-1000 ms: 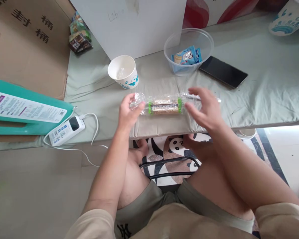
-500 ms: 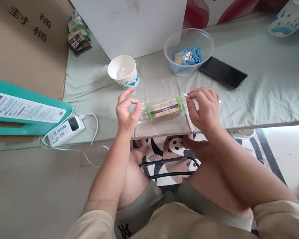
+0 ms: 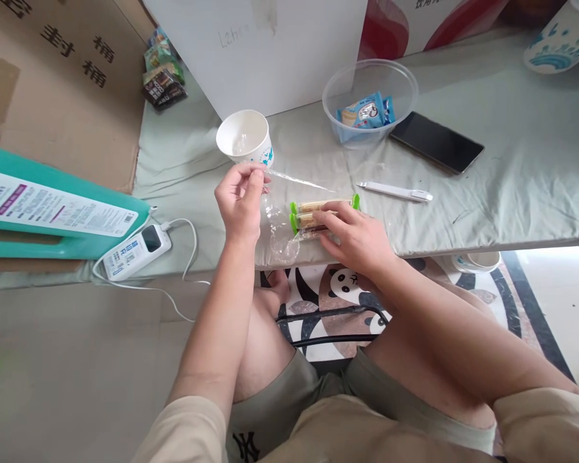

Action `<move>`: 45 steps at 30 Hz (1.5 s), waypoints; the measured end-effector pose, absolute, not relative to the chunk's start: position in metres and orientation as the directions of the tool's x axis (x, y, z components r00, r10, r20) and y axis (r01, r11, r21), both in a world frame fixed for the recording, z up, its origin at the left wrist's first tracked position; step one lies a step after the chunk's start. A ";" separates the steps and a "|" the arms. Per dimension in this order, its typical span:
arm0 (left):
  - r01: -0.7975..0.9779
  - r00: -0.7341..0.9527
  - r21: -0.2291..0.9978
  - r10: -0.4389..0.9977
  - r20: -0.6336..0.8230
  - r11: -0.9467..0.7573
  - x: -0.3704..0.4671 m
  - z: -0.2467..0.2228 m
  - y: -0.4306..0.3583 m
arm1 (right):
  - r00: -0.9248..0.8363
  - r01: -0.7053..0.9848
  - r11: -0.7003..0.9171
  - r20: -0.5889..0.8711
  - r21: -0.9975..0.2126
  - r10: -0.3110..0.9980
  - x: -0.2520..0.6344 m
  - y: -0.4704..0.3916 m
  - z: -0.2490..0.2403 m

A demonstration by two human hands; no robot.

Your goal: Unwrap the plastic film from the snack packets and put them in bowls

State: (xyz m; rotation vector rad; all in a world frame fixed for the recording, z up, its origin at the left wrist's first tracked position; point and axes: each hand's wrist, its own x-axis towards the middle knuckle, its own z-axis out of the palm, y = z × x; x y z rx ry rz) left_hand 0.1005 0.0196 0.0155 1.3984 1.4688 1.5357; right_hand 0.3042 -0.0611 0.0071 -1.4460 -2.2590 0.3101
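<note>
My left hand (image 3: 241,199) is closed in a pinch on a sheet of thin clear plastic film (image 3: 280,222), which stretches across to the right. On the cloth lie small wrapped snack bars (image 3: 305,220) with green ends, side by side and partly hidden by fingers. My right hand (image 3: 359,238) bends over these bars from the right, fingers and thumb against them. Just beyond it rests a slim white utility knife (image 3: 395,191). A white paper cup (image 3: 245,138) with blue print stands behind my left hand.
A clear plastic bowl (image 3: 332,132) holds blue snack packets, beside a black phone (image 3: 437,143). On the left are a white power bank (image 3: 137,252) with a cable and a green container (image 3: 58,212). A large white box (image 3: 280,51) stands behind; the cloth-covered table's front edge is close.
My right hand has moved onto the snack bars; the utility knife now lies on the cloth. The film is pulled taut from my left hand, and a second bar shows beside the first.
</note>
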 end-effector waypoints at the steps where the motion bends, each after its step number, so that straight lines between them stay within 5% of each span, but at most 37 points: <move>1: 0.238 -0.267 0.947 0.923 0.277 -0.215 0.100 0.016 0.020 | -0.352 0.794 0.421 0.233 -0.439 0.907 0.305 -0.062 0.008; 4: 0.245 -0.205 0.938 0.933 0.296 -0.243 0.101 0.015 0.018 | -0.274 0.797 0.336 0.195 -0.502 0.942 0.305 -0.060 0.009; 8: 0.295 -0.122 0.907 0.929 0.349 -0.302 0.105 0.015 0.014 | -0.189 0.885 0.241 0.165 -0.397 0.968 0.303 -0.051 0.011; 14: 0.344 -0.181 0.899 0.920 0.347 -0.272 0.108 0.020 0.015 | -0.239 0.894 0.333 0.308 -0.301 0.921 0.301 -0.047 0.012; 21: 0.330 -0.333 0.924 0.892 0.305 -0.193 0.097 0.004 0.029 | -0.400 0.854 0.450 0.224 -0.262 0.889 0.307 -0.053 0.010; 27: 0.384 -0.375 0.918 0.891 0.256 -0.102 0.089 -0.008 0.037 | -0.346 0.680 0.476 0.328 -0.558 0.879 0.335 -0.059 0.020; 32: 0.398 -0.286 0.906 0.920 0.270 -0.142 0.087 -0.014 0.038 | 0.005 0.553 0.300 0.364 -0.777 0.932 0.368 -0.050 0.050; 36: 0.372 -0.218 0.914 0.942 0.255 -0.162 0.090 -0.013 0.036 | 0.216 0.805 0.026 0.333 -0.593 0.918 0.378 0.011 0.089; 39: 0.372 -0.174 0.911 0.951 0.254 -0.175 0.091 -0.011 0.034 | 0.073 0.933 0.063 0.358 -0.354 0.931 0.382 0.077 0.111; 45: 0.357 -0.144 0.917 0.960 0.240 -0.176 0.091 -0.007 0.033 | -0.116 0.985 0.116 0.006 -0.125 0.993 0.389 0.177 0.111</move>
